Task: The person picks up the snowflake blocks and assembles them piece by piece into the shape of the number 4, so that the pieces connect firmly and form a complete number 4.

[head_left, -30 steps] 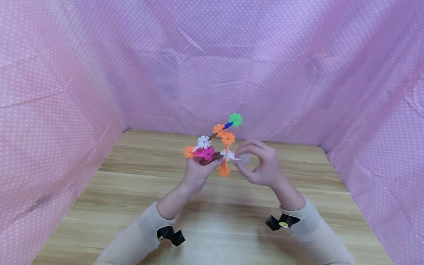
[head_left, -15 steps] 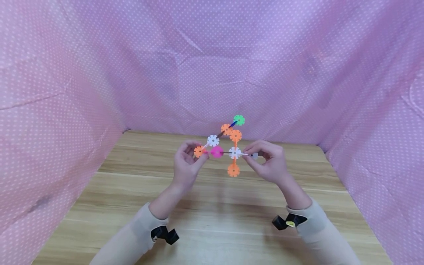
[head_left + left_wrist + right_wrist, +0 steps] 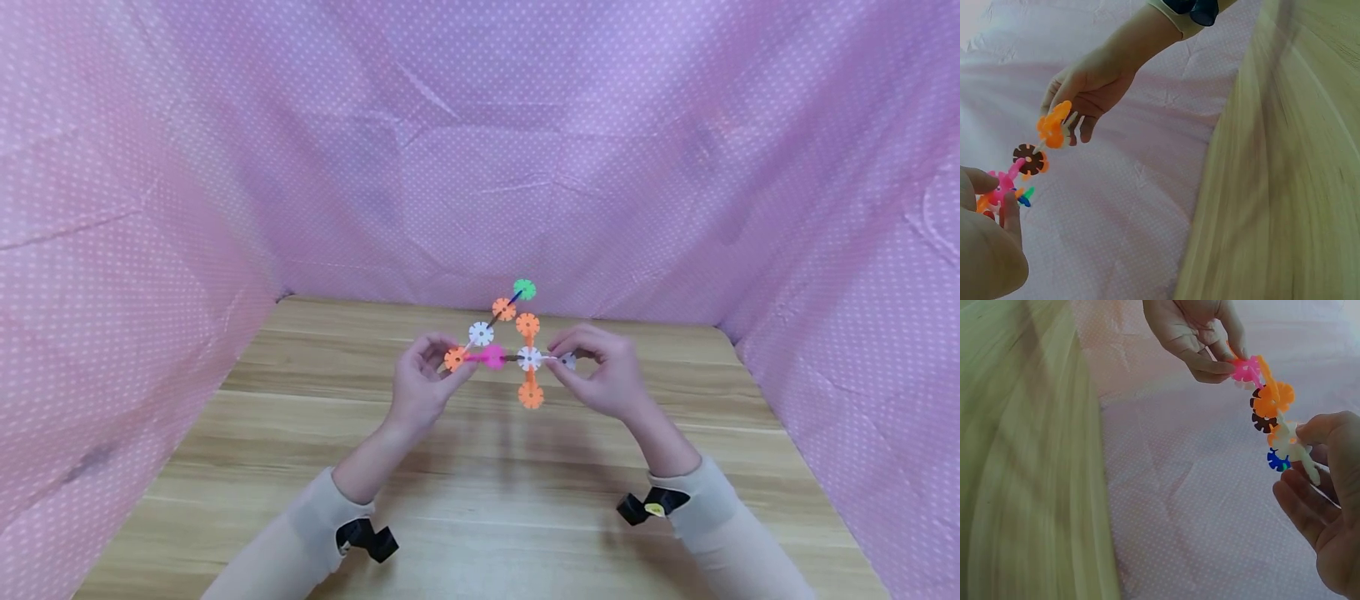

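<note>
Both hands hold up a built chain of notched plastic snowflake discs over the table. My left hand (image 3: pixel 423 379) pinches its left end, near an orange disc (image 3: pixel 456 359) and a pink disc (image 3: pixel 493 357). At the other end my right hand (image 3: pixel 600 371) pinches white discs (image 3: pixel 1291 447) between thumb and fingers. A white disc (image 3: pixel 529 359) joins orange discs above and below it. From the left end a branch slants up through another white disc (image 3: pixel 481 334) and an orange disc (image 3: pixel 504 309) to a green disc (image 3: pixel 524 289). Brown discs (image 3: pixel 1029 159) link the middle.
Under the hands lies a wood-grain table (image 3: pixel 480 517). Pink dotted cloth (image 3: pixel 480 167) hangs around its back and sides. A black wrist camera (image 3: pixel 367 540) sits on the left sleeve, another camera (image 3: pixel 651 504) on the right.
My left hand has shifted from beneath the middle of the chain to its left end. The chain has straightened out, and its green tip has tipped lower. My right hand keeps its pinch.
</note>
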The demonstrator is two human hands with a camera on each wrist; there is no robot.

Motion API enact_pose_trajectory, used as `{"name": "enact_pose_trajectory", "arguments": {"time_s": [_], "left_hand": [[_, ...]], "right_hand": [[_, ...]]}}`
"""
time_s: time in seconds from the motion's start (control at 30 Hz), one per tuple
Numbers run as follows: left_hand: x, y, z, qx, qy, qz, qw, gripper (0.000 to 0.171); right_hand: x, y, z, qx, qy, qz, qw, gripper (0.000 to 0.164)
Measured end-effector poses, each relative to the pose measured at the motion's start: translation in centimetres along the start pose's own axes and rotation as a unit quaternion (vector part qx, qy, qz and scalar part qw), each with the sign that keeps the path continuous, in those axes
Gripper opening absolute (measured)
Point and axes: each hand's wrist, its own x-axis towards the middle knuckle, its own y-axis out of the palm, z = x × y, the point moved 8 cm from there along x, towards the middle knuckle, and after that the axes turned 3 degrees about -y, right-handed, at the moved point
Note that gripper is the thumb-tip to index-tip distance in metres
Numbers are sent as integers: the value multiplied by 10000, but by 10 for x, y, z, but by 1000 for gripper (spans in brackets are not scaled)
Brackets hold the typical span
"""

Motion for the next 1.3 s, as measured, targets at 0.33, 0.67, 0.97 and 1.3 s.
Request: {"name": "enact_pose_trajectory", "arguments": {"time_s": [0.33,0.67,0.97,1.3], "left_hand": [[11,-22,48,932,-1090,-110,9896,38],[20,-54,102,1814,-1905,-209,9645,37],[14,-67,128,2678,-2427,28,9324,42],[13,-59,129,3324,-2167,531,9164,42]], "right_hand": [[-17,35,-28,-776,517,1056,9900,8],[-35,83,-69,-661,1343,2149,9651,2],[-53,103,-86,-687,1679,2761,9439,5],[-62,105,-96,-687,1951,2911,9341,7]]}}
